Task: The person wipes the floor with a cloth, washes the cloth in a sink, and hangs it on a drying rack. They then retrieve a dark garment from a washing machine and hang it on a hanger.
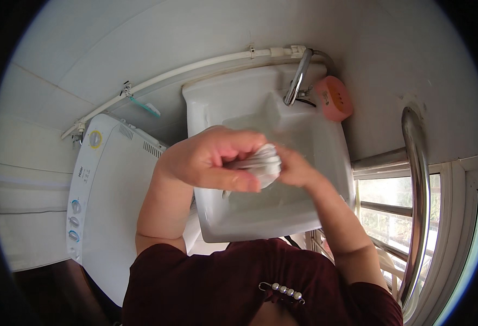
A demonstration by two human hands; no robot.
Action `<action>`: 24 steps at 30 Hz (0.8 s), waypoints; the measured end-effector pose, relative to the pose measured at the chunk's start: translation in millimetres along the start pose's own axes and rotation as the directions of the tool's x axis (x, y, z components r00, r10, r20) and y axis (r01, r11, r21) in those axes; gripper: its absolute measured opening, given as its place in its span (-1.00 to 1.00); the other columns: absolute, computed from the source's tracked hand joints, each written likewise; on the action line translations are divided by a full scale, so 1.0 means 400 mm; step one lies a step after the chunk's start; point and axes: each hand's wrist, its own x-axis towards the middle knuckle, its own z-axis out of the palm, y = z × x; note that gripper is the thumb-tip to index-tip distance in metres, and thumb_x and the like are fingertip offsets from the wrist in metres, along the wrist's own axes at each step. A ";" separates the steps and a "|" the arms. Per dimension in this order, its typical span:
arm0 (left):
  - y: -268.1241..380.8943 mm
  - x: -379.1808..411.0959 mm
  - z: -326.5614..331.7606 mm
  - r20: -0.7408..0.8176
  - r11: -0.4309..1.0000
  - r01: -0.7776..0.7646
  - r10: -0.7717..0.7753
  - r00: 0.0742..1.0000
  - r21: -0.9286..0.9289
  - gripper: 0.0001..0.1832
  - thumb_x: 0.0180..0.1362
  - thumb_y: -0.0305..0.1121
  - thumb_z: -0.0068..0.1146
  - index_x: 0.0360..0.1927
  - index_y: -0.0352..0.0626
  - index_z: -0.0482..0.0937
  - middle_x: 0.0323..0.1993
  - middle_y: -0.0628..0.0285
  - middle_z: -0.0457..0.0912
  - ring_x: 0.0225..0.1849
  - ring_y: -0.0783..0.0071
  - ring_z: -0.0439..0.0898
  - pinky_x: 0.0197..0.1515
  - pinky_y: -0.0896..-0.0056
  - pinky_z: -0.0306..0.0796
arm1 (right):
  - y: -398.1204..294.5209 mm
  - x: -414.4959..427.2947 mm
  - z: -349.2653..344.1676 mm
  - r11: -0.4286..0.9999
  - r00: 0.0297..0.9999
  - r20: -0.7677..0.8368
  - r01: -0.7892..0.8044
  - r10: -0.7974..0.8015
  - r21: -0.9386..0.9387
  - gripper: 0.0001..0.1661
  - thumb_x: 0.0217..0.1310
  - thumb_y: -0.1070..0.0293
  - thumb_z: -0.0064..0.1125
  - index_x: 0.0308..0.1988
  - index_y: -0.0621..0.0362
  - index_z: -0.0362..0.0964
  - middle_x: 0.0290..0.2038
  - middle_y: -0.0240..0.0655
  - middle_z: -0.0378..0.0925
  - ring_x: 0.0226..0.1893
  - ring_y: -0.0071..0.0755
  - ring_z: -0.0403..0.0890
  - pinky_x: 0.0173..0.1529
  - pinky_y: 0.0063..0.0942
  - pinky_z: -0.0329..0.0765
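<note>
Over a white ceramic sink [259, 232] with cloudy water [287, 199] in its basin, my left hand [218, 159] grips a bunched, wet-looking white cloth [265, 165]. My right hand [296, 167] is lower and to the right, blurred, against the far side of the cloth. Its fingers are mostly hidden behind the bundle, so I cannot tell how they hold it. A chrome faucet [298, 79] stands at the sink's back right corner, and no stream of water shows from it.
A pink plastic soap box [334, 99] sits on the sink's right back corner. On the left stands a white Haier washing machine [112, 195]. A white pipe [206, 61] with a hanging teal-handled brush [145, 106] runs along the wall. A curved metal rail [420, 195] is by the right window.
</note>
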 end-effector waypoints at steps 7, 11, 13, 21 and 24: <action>-0.077 -0.208 -0.088 -0.211 0.897 0.436 -0.414 0.885 0.070 -0.81 0.15 -0.50 0.03 -0.16 -0.35 0.45 -0.49 0.40 0.42 -0.46 0.71 0.28 -0.43 0.63 0.22 | 0.176 -0.141 -0.056 0.961 0.977 0.024 -0.215 0.214 0.175 -0.68 0.23 0.38 0.02 -0.02 0.19 0.44 -0.18 -0.15 0.57 -0.18 -0.41 0.55 -0.04 -0.56 0.42; -0.274 -0.226 -0.115 -0.462 0.780 0.590 -0.453 0.763 0.209 -0.79 0.16 -0.46 -0.01 -0.12 -0.19 0.48 -0.51 0.30 0.47 -0.49 0.60 0.37 -0.41 0.55 0.26 | 0.232 -0.102 -0.141 0.970 0.953 -0.182 -0.241 0.242 0.030 -0.61 0.24 0.37 0.02 0.07 0.14 0.36 -0.12 -0.10 0.54 -0.11 -0.34 0.55 -0.02 -0.54 0.41; -0.434 -0.160 -0.140 -0.702 0.593 0.755 -0.410 0.582 0.280 -0.74 0.20 -0.41 -0.09 -0.04 -0.09 0.47 -0.38 0.19 0.56 -0.30 0.36 0.52 -0.23 0.36 0.38 | 0.270 -0.049 -0.136 0.946 0.942 -0.286 -0.243 0.177 -0.214 -0.49 0.21 0.35 0.05 0.17 0.09 0.24 -0.06 -0.07 0.50 -0.06 -0.28 0.54 -0.01 -0.51 0.43; -1.053 -0.030 0.065 -0.855 0.147 0.961 -0.438 0.277 0.236 -0.48 0.09 -0.35 -0.02 0.19 0.05 0.33 -0.07 0.04 0.45 -0.03 -0.03 0.46 -0.04 0.06 0.38 | 0.291 -0.148 0.033 0.917 0.928 -0.082 -0.372 0.363 -0.143 -0.25 0.08 0.29 0.18 0.25 -0.07 0.08 0.01 -0.12 0.46 -0.10 -0.16 0.57 -0.11 -0.31 0.53; -1.135 -0.073 0.183 -0.530 0.132 0.851 -0.731 0.431 0.509 -0.51 0.07 -0.34 0.02 0.14 -0.02 0.38 -0.06 0.03 0.49 -0.04 0.07 0.48 -0.04 0.14 0.38 | 0.328 -0.222 0.076 0.891 0.915 -0.021 -0.397 0.403 -0.221 -0.38 0.06 0.29 0.17 0.16 -0.01 0.23 -0.05 -0.13 0.50 -0.18 -0.15 0.59 -0.13 -0.33 0.53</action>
